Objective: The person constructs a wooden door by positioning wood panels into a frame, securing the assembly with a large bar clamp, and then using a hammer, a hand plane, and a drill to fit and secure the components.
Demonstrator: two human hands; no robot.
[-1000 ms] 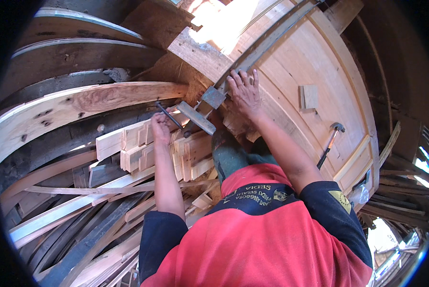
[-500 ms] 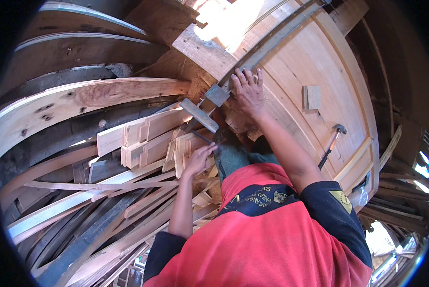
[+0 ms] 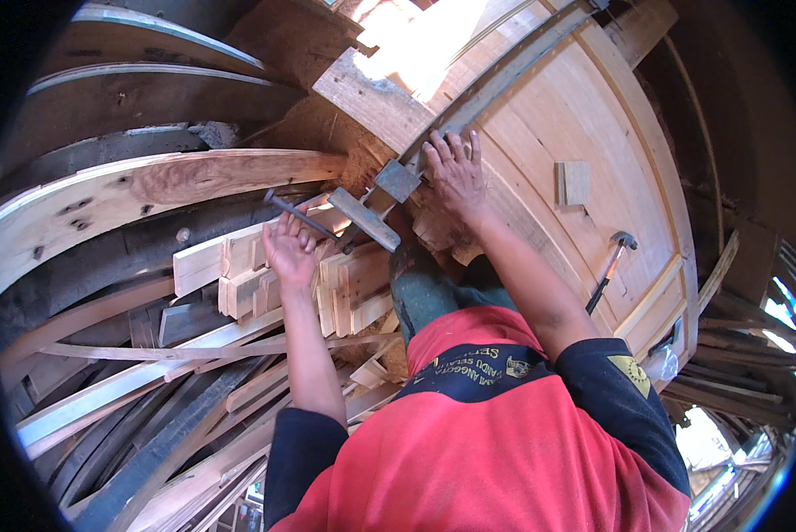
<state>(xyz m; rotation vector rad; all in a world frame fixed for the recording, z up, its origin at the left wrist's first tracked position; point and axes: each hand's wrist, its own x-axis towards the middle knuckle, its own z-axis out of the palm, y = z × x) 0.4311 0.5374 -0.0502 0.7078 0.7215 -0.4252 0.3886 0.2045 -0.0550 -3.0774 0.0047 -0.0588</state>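
Note:
A long metal bar clamp [image 3: 504,89] lies across a pale wooden panelled door [image 3: 548,133]. At its near end are a square metal block [image 3: 397,181], a flat jaw plate [image 3: 365,220] and a slim rod handle [image 3: 302,216]. My left hand [image 3: 291,251] is at that handle, palm up, its loosely curled fingers apart and touching the rod from below. My right hand [image 3: 456,177] rests on the door's edge beside the block, fingers spread with their tips at the clamp bar.
On the door lie a small wooden block [image 3: 572,183] and a claw hammer [image 3: 612,266]. Stacked wood pieces [image 3: 256,279] stand below my left hand. Long boards [image 3: 185,182] fill the left side, and sawdust [image 3: 358,168] covers the ground near the clamp.
My left hand has swung up and to the left, and the rod handle has turned with it from pointing down-right to up-left. My right hand stays in place.

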